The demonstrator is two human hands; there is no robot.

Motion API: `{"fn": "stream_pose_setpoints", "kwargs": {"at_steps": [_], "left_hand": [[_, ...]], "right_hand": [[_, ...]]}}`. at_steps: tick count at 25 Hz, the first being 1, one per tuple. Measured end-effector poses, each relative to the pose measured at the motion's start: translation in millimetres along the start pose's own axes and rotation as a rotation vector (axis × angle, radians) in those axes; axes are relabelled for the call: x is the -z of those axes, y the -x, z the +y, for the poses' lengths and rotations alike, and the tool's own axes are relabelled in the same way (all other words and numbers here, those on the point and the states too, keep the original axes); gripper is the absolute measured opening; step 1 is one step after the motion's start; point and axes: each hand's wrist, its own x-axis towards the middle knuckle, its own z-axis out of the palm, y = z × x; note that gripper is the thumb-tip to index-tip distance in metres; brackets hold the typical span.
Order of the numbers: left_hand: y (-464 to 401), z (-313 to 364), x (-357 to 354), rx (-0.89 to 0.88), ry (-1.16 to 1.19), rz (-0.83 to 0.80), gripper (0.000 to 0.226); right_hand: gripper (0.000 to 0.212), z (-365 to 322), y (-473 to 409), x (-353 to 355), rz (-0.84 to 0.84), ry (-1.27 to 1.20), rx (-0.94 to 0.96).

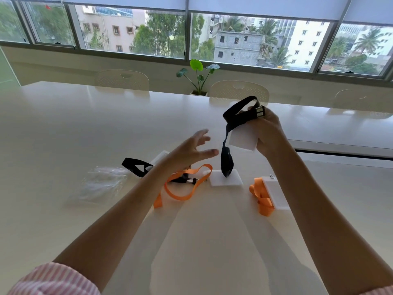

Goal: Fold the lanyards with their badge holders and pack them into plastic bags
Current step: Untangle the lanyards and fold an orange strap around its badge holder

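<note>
Head view: right hand (268, 130) grips black lanyard (236, 116) (badge holder (242, 139) too); left hand (191, 152) spread, holding nothing.

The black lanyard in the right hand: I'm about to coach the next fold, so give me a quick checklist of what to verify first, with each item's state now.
1. Right hand grips the black lanyard together with its badge holder: ok.
2. Strap fully gathered: not ok; a loop hangs down and its tip touches a white holder lying on the table.
3. Left hand free to help: ok, open and holding nothing.
4. Plastic bags within reach: ok, lying to the left.
5. A bag opened to receive it: cannot tell.
6. Other lanyards clear of the hanging loop: ok; the loose orange lanyard lies apart from it.
</note>
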Motion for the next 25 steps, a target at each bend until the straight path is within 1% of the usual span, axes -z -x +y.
{"fn": "stream_pose_setpoints", "kwargs": {"at_steps": [1, 2, 3, 4, 5, 6, 7, 9, 10, 11, 12, 13, 15, 16, 17, 19, 21, 23, 25], "left_hand": [[-0.8, 8.7, -3.5, 0.019, 0.139, -0.080, 0.082], [-0.9, 14.4, -7.7, 0.042, 0.252, -0.162, 0.079], [0.2, 17.6, -11.4, 0.056, 0.314, -0.226, 0.069], [1.6, 19.3, -14.5, 0.065, 0.313, -0.255, 0.052], [3.2, 19.7, -16.5, 0.077, 0.277, -0.241, 0.035], [4.3, 19.3, -17.0, 0.106, 0.252, -0.203, 0.025], [4.4, 18.4, -15.7, 0.147, 0.248, -0.163, 0.023], [4.3, 18.8, -8.8, 0.243, 0.292, -0.100, 0.031], [5.5, 19.9, -4.5, 0.292, 0.319, -0.090, 0.037], [7.4, 20.9, -0.8, 0.329, 0.335, -0.099, 0.042], [10.6, 21.9, 1.3, 0.346, 0.338, -0.130, 0.048], [14.7, 23.1, 1.4, 0.348, 0.330, -0.174, 0.053], [23.9, 24.7, -6.3, 0.358, 0.288, -0.245, 0.061], [28.1, 25.6, -13.5, 0.386, 0.251, -0.249, 0.063], [31.6, 26.4, -22.1, 0.425, 0.206, -0.234, 0.063], [39.4, 27.6, -42.3, 0.486, 0.113, -0.196, 0.060], [48.3, 26.0, -62.0, 0.475, 0.063, -0.210, 0.058], [57.8, 24.3, -75.6, 0.411, -0.012, -0.249, 0.058], [67.7, 21.9, -81.3, 0.301, -0.189, -0.246, 0.054]], "right_hand": [[0.030, 0.2, 2.1, -1.4, -0.076, -0.039, -0.019], [0.032, 1.0, 2.8, -1.3, -0.133, -0.074, -0.041], [0.035, 1.6, 2.4, 0.0, -0.170, -0.093, -0.066], [0.038, 2.1, 2.5, 2.2, -0.189, -0.084, -0.080], [0.040, 3.2, 2.6, 5.7, -0.192, -0.052, -0.090], [0.039, 5.0, 4.4, 8.8, -0.192, 0.002, -0.101], [0.032, 6.9, 7.2, 11.5, -0.184, 0.076, -0.115], [0.012, 11.8, 15.6, 18.5, -0.161, 0.249, -0.157], [0.018, 15.2, 20.7, 22.3, -0.143, 0.334, -0.206], [0.029, 18.7, 26.4, 25.4, -0.132, 0.419, -0.276], [0.036, 22.4, 32.8, 26.9, -0.141, 0.485, -0.352], [0.036, 26.7, 40.7, 27.5, -0.165, 0.523, -0.417], [0.028, 38.2, 57.5, 26.7, -0.193, 0.509, -0.499], [0.025, 44.5, 65.9, 25.7, -0.188, 0.485, -0.518], [0.025, 50.6, 73.6, 25.3, -0.184, 0.474, -0.526], [0.034, 61.1, 87.2, 26.2, -0.200, 0.500, -0.524], [0.040, 67.5, 99.4, 26.4, -0.236, 0.519, -0.508], [0.034, 69.4, 108.8, 27.2, -0.271, 0.568, -0.494], [0.032, 69.3, 113.8, 31.2, -0.314, 0.710, -0.433]]}}
